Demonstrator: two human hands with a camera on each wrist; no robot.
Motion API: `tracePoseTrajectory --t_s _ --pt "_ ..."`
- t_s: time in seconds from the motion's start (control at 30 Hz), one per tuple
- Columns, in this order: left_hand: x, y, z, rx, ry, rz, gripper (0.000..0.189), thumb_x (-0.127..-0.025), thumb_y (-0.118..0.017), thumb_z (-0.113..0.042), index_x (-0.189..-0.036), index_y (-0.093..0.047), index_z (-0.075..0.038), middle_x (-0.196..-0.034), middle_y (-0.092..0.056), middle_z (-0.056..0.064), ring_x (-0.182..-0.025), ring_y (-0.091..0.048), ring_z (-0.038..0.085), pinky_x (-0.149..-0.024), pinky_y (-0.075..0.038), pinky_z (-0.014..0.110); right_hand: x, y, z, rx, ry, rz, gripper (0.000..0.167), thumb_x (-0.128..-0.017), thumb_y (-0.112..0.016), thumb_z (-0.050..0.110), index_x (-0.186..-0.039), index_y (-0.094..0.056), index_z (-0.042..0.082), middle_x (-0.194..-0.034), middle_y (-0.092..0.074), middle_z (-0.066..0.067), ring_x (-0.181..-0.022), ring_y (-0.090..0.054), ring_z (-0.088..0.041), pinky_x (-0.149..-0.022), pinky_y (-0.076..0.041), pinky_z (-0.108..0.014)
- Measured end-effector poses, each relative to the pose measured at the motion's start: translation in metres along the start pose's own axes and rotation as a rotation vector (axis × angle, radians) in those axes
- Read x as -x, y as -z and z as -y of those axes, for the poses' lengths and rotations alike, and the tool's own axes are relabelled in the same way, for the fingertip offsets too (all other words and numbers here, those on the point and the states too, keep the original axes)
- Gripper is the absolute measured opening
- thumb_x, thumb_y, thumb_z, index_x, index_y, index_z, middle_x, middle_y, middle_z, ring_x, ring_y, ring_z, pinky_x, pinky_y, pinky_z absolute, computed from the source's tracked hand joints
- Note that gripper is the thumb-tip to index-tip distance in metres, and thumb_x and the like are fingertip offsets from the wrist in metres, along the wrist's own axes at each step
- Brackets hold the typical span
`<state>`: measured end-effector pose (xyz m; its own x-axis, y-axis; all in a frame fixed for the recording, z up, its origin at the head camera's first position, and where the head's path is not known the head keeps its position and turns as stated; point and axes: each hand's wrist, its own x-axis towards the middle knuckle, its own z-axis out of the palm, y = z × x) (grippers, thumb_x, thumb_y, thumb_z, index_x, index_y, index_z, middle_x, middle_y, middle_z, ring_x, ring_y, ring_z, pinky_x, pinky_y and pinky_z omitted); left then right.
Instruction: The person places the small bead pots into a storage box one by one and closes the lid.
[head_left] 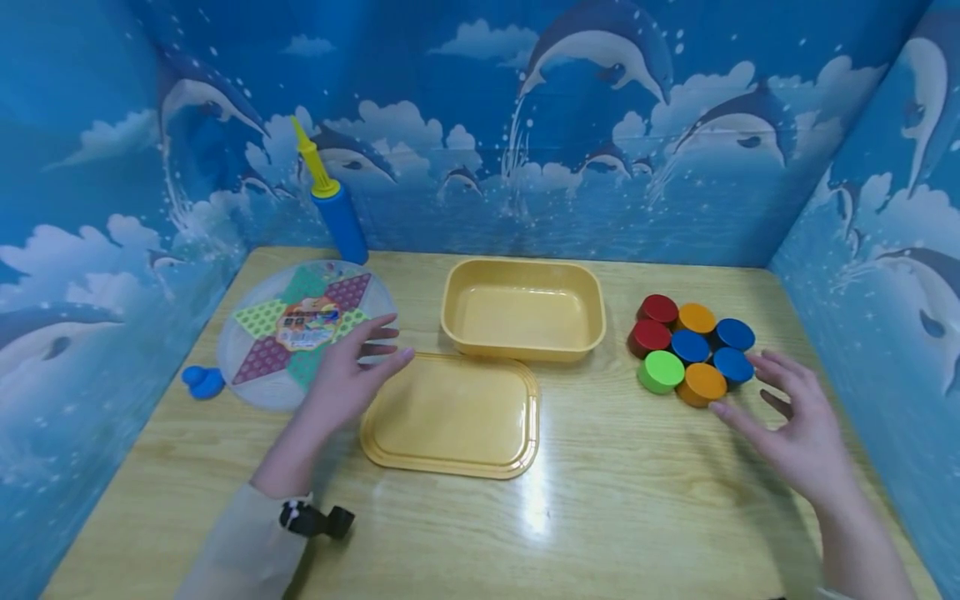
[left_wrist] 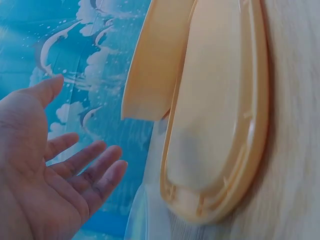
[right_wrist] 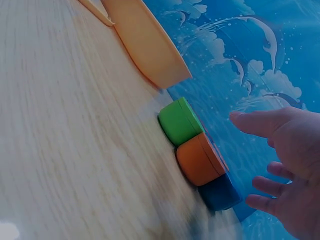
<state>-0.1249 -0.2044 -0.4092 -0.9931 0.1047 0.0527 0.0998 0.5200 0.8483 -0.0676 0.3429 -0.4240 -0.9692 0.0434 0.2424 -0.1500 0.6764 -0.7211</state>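
My left hand [head_left: 352, 371] hovers with spread fingers between the clear round disc [head_left: 255, 367] with patterned triangles and the yellow lid [head_left: 457, 417]. Nothing is in its grasp; the left wrist view shows the bare palm beside the lid [left_wrist: 215, 100]. At the right, my right hand [head_left: 798, 425] is held by a cluster of several small round tubs, its thumb near an orange tub [head_left: 702, 385] and its fingers near a blue tub [head_left: 733, 365]. This hand also holds nothing. A green tub [right_wrist: 180, 122] and an orange tub [right_wrist: 200, 160] show in the right wrist view.
Behind the lid stands an open yellow box [head_left: 525, 312]. A blue pump [head_left: 341, 221] with a yellow nozzle stands at the back left. A small blue piece [head_left: 202, 382] lies by the left edge. Dolphin-printed sheets [head_left: 480, 125] wall the wooden table [head_left: 600, 508] on three sides.
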Motion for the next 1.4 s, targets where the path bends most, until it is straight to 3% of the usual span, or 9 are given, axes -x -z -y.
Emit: tracePoseTrajectory --t_s 0.27,0.57,0.83,1.13,1.4 --pt "-0.02 -0.016 -0.002 0.117 0.054 0.007 0.069 -0.099 -0.074 -0.05 -0.155 -0.053 -0.016 -0.135 -0.067 0.011 -0.117 -0.068 0.029 -0.089 -0.064 0.047 0.0 -0.006 -0.008 -0.023 -0.04 -0.016 0.073 -0.089 -0.088 0.009 -0.151 -0.052 0.001 -0.144 -0.045 -0.017 -0.115 -0.049 0.001 -0.091 -0.046 0.0" --pt "-0.04 -0.038 0.0 0.303 0.084 0.009 0.061 -0.1 -0.078 -0.029 -0.149 -0.055 0.001 -0.127 -0.067 0.023 -0.108 -0.072 0.039 -0.088 -0.066 0.047 -0.003 -0.015 -0.015 -0.046 -0.094 -0.012 0.067 -0.089 -0.088 0.011 -0.145 -0.053 -0.005 -0.138 -0.052 -0.019 -0.11 -0.055 -0.003 -0.087 -0.05 -0.002" --pt "-0.054 -0.057 0.0 0.443 0.194 -0.069 0.046 -0.099 -0.078 -0.015 -0.136 -0.063 0.008 -0.116 -0.069 0.026 -0.093 -0.077 0.033 -0.085 -0.066 0.045 -0.003 -0.028 -0.018 -0.017 -0.184 0.004 0.068 -0.092 -0.087 0.025 -0.145 -0.054 -0.004 -0.141 -0.056 -0.021 -0.11 -0.055 -0.001 -0.086 -0.051 -0.003" --pt "-0.063 -0.068 0.003 0.531 0.241 -0.131 0.033 -0.096 -0.08 -0.008 -0.121 -0.066 0.01 -0.094 -0.074 0.02 -0.077 -0.077 0.023 -0.075 -0.068 0.037 -0.001 -0.045 -0.013 -0.008 -0.267 -0.128 0.069 -0.087 -0.092 0.026 -0.14 -0.059 -0.003 -0.135 -0.062 -0.018 -0.102 -0.057 0.001 -0.084 -0.051 -0.002" --pt "-0.067 -0.069 0.003 0.566 0.366 -0.128 0.027 -0.096 -0.08 -0.008 -0.117 -0.07 0.006 -0.101 -0.075 0.02 -0.083 -0.077 0.023 -0.079 -0.067 0.034 0.0 -0.055 -0.012 0.029 -0.353 -0.21 0.07 -0.084 -0.093 0.034 -0.137 -0.063 0.0 -0.13 -0.067 -0.015 -0.096 -0.061 -0.004 -0.08 -0.051 -0.002"
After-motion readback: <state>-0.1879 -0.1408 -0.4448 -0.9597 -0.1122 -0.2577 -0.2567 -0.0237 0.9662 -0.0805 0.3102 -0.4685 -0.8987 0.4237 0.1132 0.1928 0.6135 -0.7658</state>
